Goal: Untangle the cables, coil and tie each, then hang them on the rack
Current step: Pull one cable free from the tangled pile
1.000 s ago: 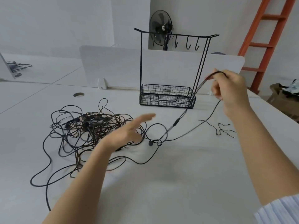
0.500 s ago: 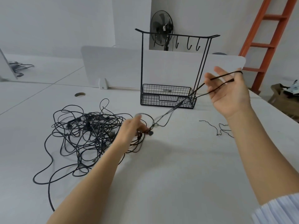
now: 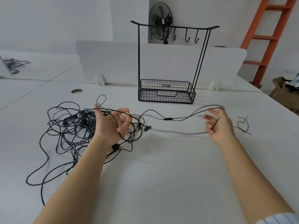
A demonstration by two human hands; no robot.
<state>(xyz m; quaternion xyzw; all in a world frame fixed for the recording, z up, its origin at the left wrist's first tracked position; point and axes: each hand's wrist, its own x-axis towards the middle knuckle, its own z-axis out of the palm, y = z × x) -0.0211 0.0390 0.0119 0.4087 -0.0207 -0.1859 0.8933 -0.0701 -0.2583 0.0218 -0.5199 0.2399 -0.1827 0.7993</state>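
A tangle of black cables (image 3: 71,126) lies on the white table at the left. My left hand (image 3: 113,125) is palm up at the tangle's right edge, its fingers curled round a few strands. One thin black cable (image 3: 168,118) with an inline piece runs from there to my right hand (image 3: 218,125), which holds it in a loop, the lower fingers curled on it. The black wire rack (image 3: 139,62) stands behind with several bare hooks (image 3: 187,36) and a mesh basket (image 3: 166,96) at its base.
Thin black ties (image 3: 242,125) lie on the table right of my right hand. A white divider panel (image 3: 113,62) stands behind the rack. An orange ladder (image 3: 267,38) and a fan (image 3: 161,21) are beyond the table. A cable hole (image 3: 76,91) is at the far left.
My right hand came down from rack height to just above the table, keeping the cable loop. My left hand moved back to the tangle and turned palm up under some strands.
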